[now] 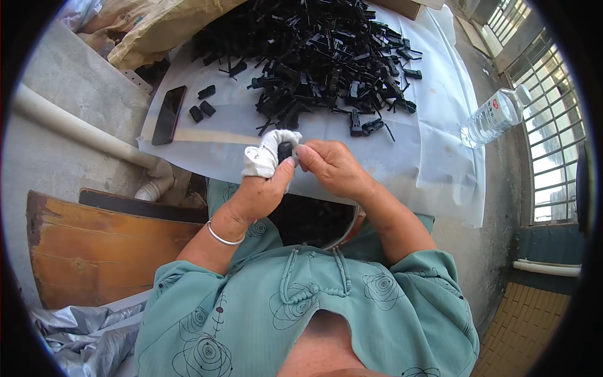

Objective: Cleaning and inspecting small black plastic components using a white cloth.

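Note:
My left hand (260,191) is closed around a small black plastic part (285,151), with a white cloth or glove (259,161) bunched over its fingers. Thumb and fingers pinched together, my right hand (336,168) meets the part's right side. Whatever lies between those right fingertips is too small to make out. Both hands are over the near edge of the table (402,157), which has a whitish plastic sheet on it. Beyond them spreads a big heap of black plastic parts (314,69), many with thin stems. Several short black pieces (206,92) lie apart at the left.
A dark phone (169,116) lies at the table's left side. At the right edge stands a clear plastic bottle (493,119). Below my hands, a round container (349,234) with dark contents sits between my legs. A wooden board (113,245) and pipe (81,125) are on the left.

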`<state>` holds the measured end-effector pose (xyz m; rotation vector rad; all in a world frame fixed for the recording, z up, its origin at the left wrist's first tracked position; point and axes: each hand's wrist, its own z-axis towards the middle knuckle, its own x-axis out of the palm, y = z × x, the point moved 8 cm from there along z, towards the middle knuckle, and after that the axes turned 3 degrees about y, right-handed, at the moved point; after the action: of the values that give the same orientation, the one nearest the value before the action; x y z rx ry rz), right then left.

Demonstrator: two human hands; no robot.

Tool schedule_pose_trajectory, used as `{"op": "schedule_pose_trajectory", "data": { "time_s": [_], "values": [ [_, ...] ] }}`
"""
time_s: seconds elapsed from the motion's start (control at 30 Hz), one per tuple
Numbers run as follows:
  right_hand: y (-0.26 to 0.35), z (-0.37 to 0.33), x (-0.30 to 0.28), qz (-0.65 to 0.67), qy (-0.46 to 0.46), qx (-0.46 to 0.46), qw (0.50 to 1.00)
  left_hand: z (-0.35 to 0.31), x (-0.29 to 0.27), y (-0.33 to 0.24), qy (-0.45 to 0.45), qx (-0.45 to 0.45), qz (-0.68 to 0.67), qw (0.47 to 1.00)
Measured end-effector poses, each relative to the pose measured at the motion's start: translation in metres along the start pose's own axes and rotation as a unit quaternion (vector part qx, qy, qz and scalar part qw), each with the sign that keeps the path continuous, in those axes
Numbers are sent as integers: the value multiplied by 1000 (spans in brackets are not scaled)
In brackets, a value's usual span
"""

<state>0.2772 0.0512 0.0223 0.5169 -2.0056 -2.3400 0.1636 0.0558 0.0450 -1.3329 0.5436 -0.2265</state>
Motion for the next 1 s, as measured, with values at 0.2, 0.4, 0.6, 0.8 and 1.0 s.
{"op": "schedule_pose_trajectory", "data": {
  "time_s": [0.2,0.4,0.6,0.8,1.0],
  "values": [
    [12,6,-9,-456,-144,-64,876,36,-93,2,-120,140,388,903],
    [0,24,8,-470,-121,-52,873,32,-77,-13,-147,165,473,853],
    [2,14,-6,-414,-95,-72,902,30,-9,-14,29,240,456,857],
    [24,-7,-39,-330,-97,-81,935,31,20,-31,73,264,366,890],
    [31,-15,-58,-221,-151,-111,957,46,33,-28,147,139,135,970]
  ]
}}
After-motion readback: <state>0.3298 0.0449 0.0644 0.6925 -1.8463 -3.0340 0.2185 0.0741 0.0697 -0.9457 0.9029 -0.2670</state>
